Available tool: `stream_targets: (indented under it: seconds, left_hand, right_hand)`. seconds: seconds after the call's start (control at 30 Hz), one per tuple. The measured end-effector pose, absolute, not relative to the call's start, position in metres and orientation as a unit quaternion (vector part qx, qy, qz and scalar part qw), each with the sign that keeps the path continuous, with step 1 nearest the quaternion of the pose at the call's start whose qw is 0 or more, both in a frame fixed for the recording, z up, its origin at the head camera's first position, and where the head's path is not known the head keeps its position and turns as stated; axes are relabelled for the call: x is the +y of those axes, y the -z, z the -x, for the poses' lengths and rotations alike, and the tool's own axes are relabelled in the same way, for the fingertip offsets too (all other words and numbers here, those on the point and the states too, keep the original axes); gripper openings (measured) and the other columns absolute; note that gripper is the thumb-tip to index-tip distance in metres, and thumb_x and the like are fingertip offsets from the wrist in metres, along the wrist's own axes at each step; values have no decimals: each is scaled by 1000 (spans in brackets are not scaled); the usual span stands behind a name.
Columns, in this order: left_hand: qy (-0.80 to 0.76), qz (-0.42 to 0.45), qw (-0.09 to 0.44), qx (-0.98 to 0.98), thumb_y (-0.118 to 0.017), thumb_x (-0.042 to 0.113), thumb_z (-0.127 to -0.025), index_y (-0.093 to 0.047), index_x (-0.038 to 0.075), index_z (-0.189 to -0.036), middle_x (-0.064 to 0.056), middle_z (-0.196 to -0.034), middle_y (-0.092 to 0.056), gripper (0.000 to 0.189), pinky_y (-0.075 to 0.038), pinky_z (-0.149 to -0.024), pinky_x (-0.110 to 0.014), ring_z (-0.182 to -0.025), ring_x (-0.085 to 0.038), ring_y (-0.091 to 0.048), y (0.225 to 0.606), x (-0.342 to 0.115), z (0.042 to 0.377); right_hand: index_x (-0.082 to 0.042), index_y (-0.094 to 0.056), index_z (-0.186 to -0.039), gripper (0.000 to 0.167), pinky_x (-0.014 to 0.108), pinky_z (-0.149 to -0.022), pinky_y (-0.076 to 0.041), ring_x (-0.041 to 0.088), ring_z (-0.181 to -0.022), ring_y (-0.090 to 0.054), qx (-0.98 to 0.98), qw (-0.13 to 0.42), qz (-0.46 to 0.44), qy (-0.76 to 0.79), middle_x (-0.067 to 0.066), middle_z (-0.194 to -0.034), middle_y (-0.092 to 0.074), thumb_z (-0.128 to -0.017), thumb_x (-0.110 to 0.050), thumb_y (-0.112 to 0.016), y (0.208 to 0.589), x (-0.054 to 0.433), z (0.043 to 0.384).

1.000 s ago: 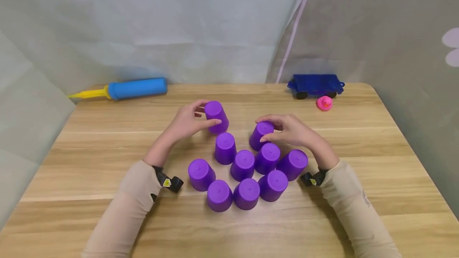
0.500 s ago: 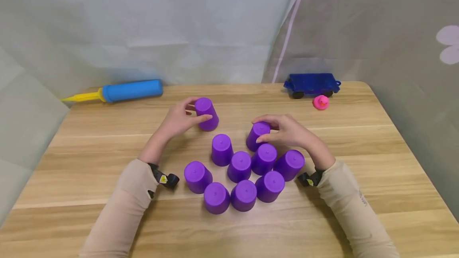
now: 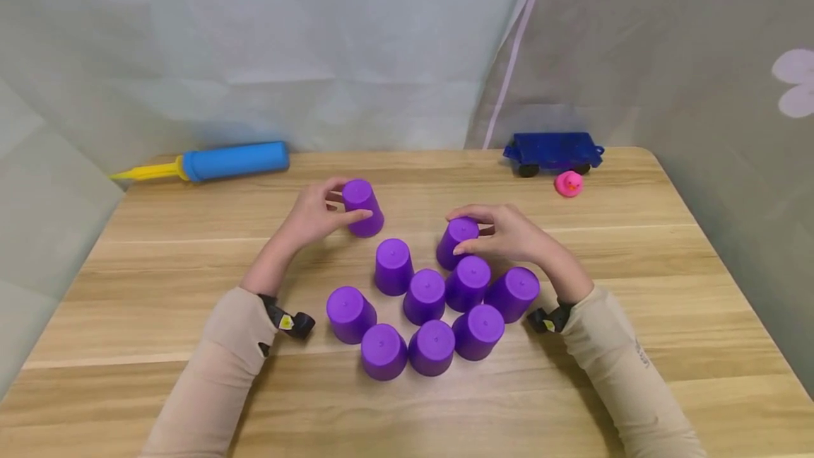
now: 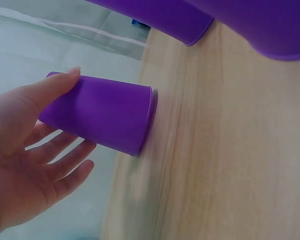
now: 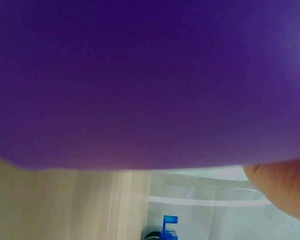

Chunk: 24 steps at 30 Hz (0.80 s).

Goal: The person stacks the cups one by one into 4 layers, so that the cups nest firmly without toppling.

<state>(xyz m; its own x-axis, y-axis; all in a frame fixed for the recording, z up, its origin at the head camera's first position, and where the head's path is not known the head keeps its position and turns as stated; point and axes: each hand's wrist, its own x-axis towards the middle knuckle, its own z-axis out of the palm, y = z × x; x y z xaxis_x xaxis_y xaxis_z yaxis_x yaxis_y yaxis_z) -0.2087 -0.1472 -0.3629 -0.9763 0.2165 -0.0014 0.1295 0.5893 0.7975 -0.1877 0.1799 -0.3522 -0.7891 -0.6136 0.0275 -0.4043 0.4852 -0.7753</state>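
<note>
In the head view, my left hand (image 3: pixel 314 213) holds an upside-down purple cup (image 3: pixel 361 195) between thumb and fingers, at the back left of the other cups. The left wrist view shows that cup (image 4: pixel 107 112) with its rim at or just over the wood; I cannot tell if it touches. My right hand (image 3: pixel 511 233) grips another upside-down purple cup (image 3: pixel 453 240) at the back of the group. Several more inverted purple cups stand in front, among them one at the left (image 3: pixel 351 315) and one in the middle (image 3: pixel 425 297). A near cup (image 5: pixel 140 90) fills most of the right wrist view.
On the wooden table (image 3: pixel 127 288), a blue and yellow hand pump (image 3: pixel 235 161) lies at the back left. A dark blue toy wagon (image 3: pixel 552 150) and a pink toy duck (image 3: pixel 569 184) stand at the back right. A grey cloth (image 3: pixel 286 48) hangs behind.
My left hand has carried its cup a little to the left, away from the group, then slightly down. The right hand keeps its place on its cup. The head view has shifted slightly.
</note>
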Motion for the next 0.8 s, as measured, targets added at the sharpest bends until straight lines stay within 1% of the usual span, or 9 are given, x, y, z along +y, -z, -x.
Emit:
stream_targets:
  seconds: [0.37, 0.6, 0.73, 0.8]
  left_hand:
    - [-431, -93, 51, 896, -77, 30, -77, -52, 5, -127, -18, -119, -60, 61, -51, -87, -46, -107, -36, -58, 362, -145, 200]
    - [-420, -92, 50, 902, -76, 30, -78, -50, 6, -128, -17, -120, -60, 61, -52, -86, -46, -107, -35, -58, 360, -146, 197]
    - [-416, -95, 63, 902, -75, 32, -78, -49, 6, -130, -17, -120, -59, 63, -52, -87, -44, -108, -34, -58, 360, -146, 198]
    - [-408, -100, 76, 904, -76, 34, -78, -46, 6, -133, -16, -122, -58, 68, -51, -88, -45, -110, -34, -56, 358, -146, 199]
  right_hand:
    - [-7, -60, -122, 47, 33, -92, -50, 16, -109, -59, 855, 122, 306, 400, 4, -120, -63, -79, -19, -75, 353, 180, 187]
    - [-10, -60, -122, 47, 34, -90, -51, 14, -104, -60, 859, 112, 309, 393, 3, -119, -64, -80, -24, -75, 352, 180, 187]
    - [-10, -60, -123, 48, 36, -91, -51, 15, -105, -60, 862, 111, 306, 389, 3, -118, -64, -80, -26, -74, 353, 181, 186]
    - [-10, -60, -123, 48, 36, -91, -51, 15, -106, -60, 863, 110, 302, 390, 3, -117, -64, -80, -25, -74, 353, 181, 184]
